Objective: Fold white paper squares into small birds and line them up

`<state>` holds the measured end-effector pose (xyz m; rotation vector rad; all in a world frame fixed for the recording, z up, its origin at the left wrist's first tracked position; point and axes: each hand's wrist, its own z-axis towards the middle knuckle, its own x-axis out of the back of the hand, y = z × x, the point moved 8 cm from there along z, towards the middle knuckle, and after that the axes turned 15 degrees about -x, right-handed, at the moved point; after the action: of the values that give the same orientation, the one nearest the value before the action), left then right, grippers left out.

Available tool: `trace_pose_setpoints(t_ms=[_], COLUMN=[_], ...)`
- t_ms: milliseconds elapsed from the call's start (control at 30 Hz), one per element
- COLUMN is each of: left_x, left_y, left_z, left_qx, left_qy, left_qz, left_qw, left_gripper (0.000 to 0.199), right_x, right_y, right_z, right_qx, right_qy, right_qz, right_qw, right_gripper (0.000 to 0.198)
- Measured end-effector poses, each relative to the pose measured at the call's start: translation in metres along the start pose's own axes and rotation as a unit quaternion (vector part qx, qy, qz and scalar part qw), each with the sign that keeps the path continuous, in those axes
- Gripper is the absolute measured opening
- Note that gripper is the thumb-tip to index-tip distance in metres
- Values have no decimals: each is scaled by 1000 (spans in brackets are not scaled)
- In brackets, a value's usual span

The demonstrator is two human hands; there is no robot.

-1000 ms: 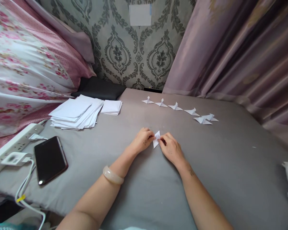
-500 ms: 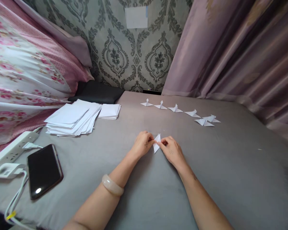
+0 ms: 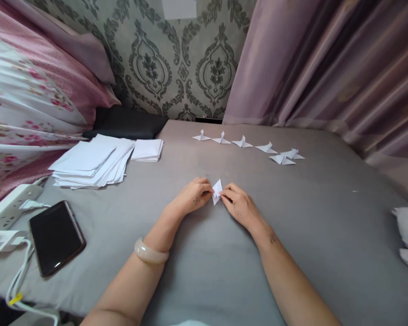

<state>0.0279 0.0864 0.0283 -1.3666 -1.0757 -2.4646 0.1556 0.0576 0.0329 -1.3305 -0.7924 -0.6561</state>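
Between my hands is a small white folded paper (image 3: 217,186), diamond-shaped with a point at top and bottom. My left hand (image 3: 196,194) pinches its left side near the middle, thumb and fingers pressed together. On the opposite side, my right hand (image 3: 237,201) grips the right edge between thumb and forefinger. The fingertips cover part of the side folds. Beyond my hands, several finished-looking white paper birds (image 3: 243,142) stand in a curved row, wings spread, the two at the right end overlapping.
At left lie a stack of large white paper sheets (image 3: 85,165) and a smaller stack of squares (image 3: 147,150). A phone (image 3: 57,237) rests beside a power strip (image 3: 12,206) with white cables (image 3: 18,276). A black cushion-like object (image 3: 129,123) lies by the wall.
The view has tilted down and shifted slightly. The folded paper has turned in my fingers, its wider upper flap now facing me. Both hands still hold its sides.
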Motion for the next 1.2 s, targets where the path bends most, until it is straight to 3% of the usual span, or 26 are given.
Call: trace_pose_setpoints(t_ms=[300, 500, 600, 700, 933, 1100, 1200], left_x=[2, 5, 6, 9, 12, 5, 0], left_y=[-9, -9, -12, -15, -6, -2, -2], left_z=[2, -1, -3, -5, 2, 10, 14], left_qx=[68, 68, 68, 69, 51, 40, 42], left_qy=[35, 32, 25, 24, 43, 63, 54], left_qz=[-42, -80, -100, -115, -97, -102, -80], left_qw=[996, 994, 992, 991, 993, 992, 994], left_gripper=[9, 12, 21, 26, 24, 24, 14], right_x=[-7, -6, -4, 0, 3, 0, -1], right_y=[15, 17, 19, 28, 43, 46, 45], right_z=[11, 10, 10, 12, 18, 19, 19], right_qx=[-96, -82, -76, -112, -166, -167, -162], right_qy=[23, -1, -12, 0, 41, 42, 43], right_qz=[63, 95, 129, 181, 276, 277, 276], right_qw=[993, 992, 989, 977, 946, 945, 946], right_gripper=[14, 15, 29, 39, 35, 34, 34])
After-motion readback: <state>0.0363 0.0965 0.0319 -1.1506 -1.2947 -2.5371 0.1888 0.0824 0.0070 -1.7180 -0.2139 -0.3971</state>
